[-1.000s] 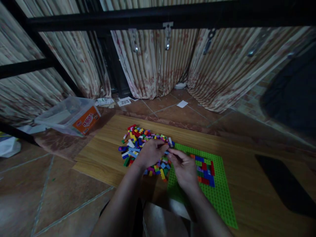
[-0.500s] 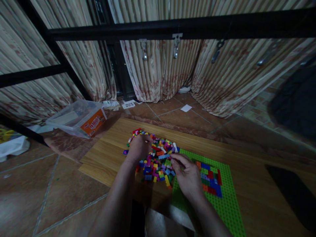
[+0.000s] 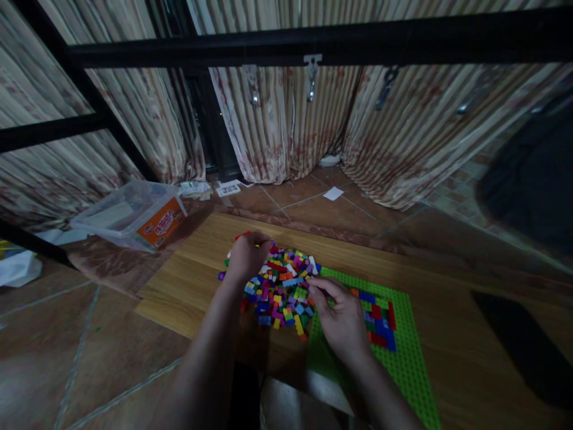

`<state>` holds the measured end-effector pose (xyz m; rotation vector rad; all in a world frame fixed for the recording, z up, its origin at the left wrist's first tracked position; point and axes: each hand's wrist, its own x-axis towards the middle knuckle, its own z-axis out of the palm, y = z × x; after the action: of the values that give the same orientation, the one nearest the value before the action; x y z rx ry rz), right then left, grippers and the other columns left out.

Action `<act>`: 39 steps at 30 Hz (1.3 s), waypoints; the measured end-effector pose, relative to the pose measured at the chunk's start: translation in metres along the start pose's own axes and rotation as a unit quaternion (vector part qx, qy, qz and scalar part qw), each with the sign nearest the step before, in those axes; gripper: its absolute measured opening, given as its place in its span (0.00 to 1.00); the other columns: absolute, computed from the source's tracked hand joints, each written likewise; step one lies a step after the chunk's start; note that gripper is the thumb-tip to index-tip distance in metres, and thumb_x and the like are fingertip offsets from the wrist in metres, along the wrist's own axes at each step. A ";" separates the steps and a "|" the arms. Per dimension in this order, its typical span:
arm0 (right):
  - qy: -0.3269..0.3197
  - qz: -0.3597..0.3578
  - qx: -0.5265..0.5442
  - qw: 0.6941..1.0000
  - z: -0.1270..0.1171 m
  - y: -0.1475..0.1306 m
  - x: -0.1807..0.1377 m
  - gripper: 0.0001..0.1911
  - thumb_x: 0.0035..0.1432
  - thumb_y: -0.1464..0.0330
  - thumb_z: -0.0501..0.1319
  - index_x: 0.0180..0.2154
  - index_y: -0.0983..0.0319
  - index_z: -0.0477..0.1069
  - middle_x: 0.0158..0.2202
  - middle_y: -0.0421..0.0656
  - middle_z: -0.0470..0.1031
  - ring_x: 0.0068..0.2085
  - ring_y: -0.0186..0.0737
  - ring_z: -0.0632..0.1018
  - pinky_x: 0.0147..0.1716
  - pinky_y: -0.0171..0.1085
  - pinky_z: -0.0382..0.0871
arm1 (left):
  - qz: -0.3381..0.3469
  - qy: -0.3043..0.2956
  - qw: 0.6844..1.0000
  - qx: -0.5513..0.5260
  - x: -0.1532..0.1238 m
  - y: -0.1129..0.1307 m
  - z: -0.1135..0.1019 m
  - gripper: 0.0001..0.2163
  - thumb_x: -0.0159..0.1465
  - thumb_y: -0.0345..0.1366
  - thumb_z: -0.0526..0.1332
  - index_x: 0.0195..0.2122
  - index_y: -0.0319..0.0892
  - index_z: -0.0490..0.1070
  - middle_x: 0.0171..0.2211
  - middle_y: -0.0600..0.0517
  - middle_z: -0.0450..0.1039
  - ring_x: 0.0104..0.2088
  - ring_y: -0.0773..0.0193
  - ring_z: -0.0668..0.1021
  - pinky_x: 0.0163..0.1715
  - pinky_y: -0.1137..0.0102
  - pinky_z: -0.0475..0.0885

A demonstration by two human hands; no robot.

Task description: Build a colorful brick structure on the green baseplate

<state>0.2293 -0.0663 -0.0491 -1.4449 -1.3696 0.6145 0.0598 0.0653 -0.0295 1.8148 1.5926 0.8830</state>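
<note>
Since one second earlier, the left hand [image 3: 247, 257] has moved away from the right hand [image 3: 342, 319] to the far-left part of the heaped rectangular plastic bricks [image 3: 286, 286], fingers curled; its grip cannot be determined. The right hand forms a near pinch at the heap's right edge, contents indiscernible. The heap lies on a wood-grain tabletop [image 3: 192, 263], beside a studded green baseplate [image 3: 414, 346].

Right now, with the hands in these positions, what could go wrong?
The left hand, at the far-left part of the brick pile, might sweep some pieces over the far edge of the table. The right hand, close beside the built bricks on the green plate, could perhaps bump them.
</note>
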 end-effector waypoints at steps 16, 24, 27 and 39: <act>-0.030 -0.008 0.020 0.999 -0.010 -0.012 -0.004 0.12 0.59 0.66 0.59 0.44 0.58 0.74 0.38 0.43 0.77 0.38 0.38 0.77 0.39 0.36 0.72 | -0.043 -0.440 0.846 -0.299 -0.033 0.038 0.015 0.17 0.53 0.42 0.69 0.41 0.38 0.74 0.31 0.52 0.75 0.28 0.71 0.74 0.29 0.76 0.69; 0.037 0.027 0.013 0.999 -0.033 0.002 -0.002 0.09 0.57 0.63 0.61 0.39 0.59 0.75 0.35 0.42 0.77 0.36 0.38 0.77 0.39 0.37 0.71 | 0.007 -0.204 0.949 -0.241 -0.021 0.017 -0.003 0.15 0.55 0.42 0.66 0.38 0.36 0.74 0.32 0.49 0.76 0.30 0.67 0.75 0.32 0.74 0.71; 0.038 0.052 -0.006 0.998 -0.036 0.008 -0.001 0.10 0.56 0.62 0.61 0.39 0.59 0.75 0.35 0.43 0.78 0.36 0.39 0.78 0.39 0.39 0.71 | 0.037 -0.175 0.973 -0.148 -0.017 0.003 -0.010 0.11 0.53 0.36 0.64 0.36 0.36 0.75 0.34 0.48 0.77 0.34 0.63 0.77 0.36 0.71 0.72; -0.063 0.015 -0.105 0.992 -0.006 0.006 -0.002 0.12 0.56 0.70 0.58 0.41 0.57 0.76 0.37 0.42 0.78 0.37 0.40 0.78 0.39 0.39 0.71 | 0.157 -0.199 0.960 0.117 -0.021 0.005 0.006 0.16 0.48 0.23 0.59 0.35 0.44 0.79 0.41 0.49 0.76 0.41 0.60 0.77 0.46 0.69 0.71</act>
<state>0.2364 -0.0696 -0.0527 -1.6192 -1.5522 0.6034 0.0655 0.0438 -0.0317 2.2842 1.2123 0.4238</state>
